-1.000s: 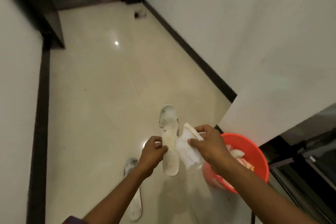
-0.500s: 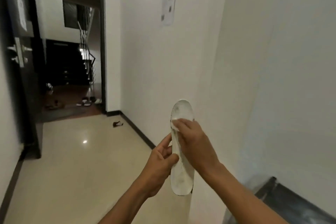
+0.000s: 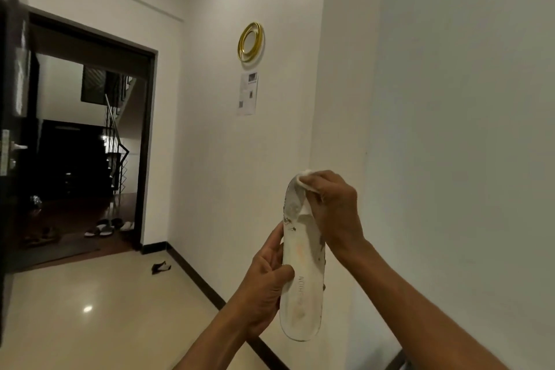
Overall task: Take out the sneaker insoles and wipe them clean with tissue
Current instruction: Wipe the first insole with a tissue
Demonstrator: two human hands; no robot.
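Note:
A white sneaker insole (image 3: 303, 285), stained with dark smudges near its toe end, stands upright in front of me at the lower centre. My left hand (image 3: 264, 288) grips its heel half from the left, thumb across the printed face. My right hand (image 3: 330, 204) holds a white tissue (image 3: 304, 186) against the insole's toe end, fingers curled over it. Most of the tissue is hidden under the fingers.
A white wall with a protruding corner (image 3: 339, 99) is close on the right, carrying a gold ring ornament (image 3: 250, 42) and a paper notice (image 3: 248, 93). A dark doorway (image 3: 87, 141) opens at the left, with sandals (image 3: 105, 227) beyond it. A small dark object (image 3: 161, 266) lies on the glossy floor.
My view has tilted up from the floor, so the red bucket and the second insole are out of sight. The insole was lifted upright, and my right hand slid the tissue up to its toe end.

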